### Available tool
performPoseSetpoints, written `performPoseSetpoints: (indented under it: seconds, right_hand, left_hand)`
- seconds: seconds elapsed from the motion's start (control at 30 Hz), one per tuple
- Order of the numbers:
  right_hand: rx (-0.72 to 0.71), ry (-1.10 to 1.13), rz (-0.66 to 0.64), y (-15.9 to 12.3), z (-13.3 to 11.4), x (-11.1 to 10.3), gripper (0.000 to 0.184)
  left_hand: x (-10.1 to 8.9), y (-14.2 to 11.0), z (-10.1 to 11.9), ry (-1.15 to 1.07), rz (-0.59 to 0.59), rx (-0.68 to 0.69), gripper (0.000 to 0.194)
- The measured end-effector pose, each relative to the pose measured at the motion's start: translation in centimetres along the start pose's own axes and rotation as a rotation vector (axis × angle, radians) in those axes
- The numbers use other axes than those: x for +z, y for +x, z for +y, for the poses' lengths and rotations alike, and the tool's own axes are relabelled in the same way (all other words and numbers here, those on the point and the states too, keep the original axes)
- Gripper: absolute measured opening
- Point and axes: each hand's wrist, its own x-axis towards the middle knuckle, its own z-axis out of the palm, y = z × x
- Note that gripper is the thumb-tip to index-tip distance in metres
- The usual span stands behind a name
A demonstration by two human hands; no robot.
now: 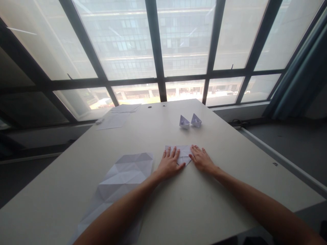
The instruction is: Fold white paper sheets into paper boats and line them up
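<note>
A small folded white paper lies flat on the pale table in front of me. My left hand rests on its left part with fingers stretched out flat. My right hand lies on its right edge, fingers also spread and flat. Both palms press down on the paper, and a pointed corner of it shows between my thumbs. Neither hand grips anything.
Two small folded paper boats stand further back on the table. A large creased sheet lies to my left. Flat sheets sit at the far left corner. Large windows rise behind the table; a curtain hangs at right.
</note>
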Motion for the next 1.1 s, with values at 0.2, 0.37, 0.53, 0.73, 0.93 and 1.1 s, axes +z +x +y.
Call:
performPoseSetpoints:
  seconds: [0.2, 0.37, 0.53, 0.73, 0.93, 1.1]
  right_hand:
    - [-0.004, 0.014, 0.017, 0.09, 0.16, -0.07, 0.06]
    - [-0.002, 0.02, 0.02, 0.06, 0.18, -0.17, 0.057]
    - [-0.006, 0.014, 0.021, 0.04, 0.12, -0.26, 0.057]
    - [-0.004, 0.009, 0.01, 0.09, 0.16, -0.15, 0.058]
    - [0.0, 0.015, -0.001, 0.1, 0.1, -0.27, 0.057]
    - [0.011, 0.026, 0.0, 0.14, 0.04, -0.43, 0.058]
  left_hand:
    - [-0.06, -0.01, 0.04, -0.003, -0.004, 0.003, 0.085]
    - [-0.08, 0.04, 0.08, -0.014, -0.005, 0.0, 0.081]
    - [-0.32, -0.07, 0.16, -0.029, 0.005, 0.011, 0.073]
    - [-0.46, -0.12, 0.22, -0.034, 0.006, 0.008, 0.074]
    - [-0.32, -0.11, 0.17, -0.035, 0.006, 0.005, 0.073]
    - [-0.2, -0.07, 0.07, -0.026, -0.003, 0.018, 0.073]
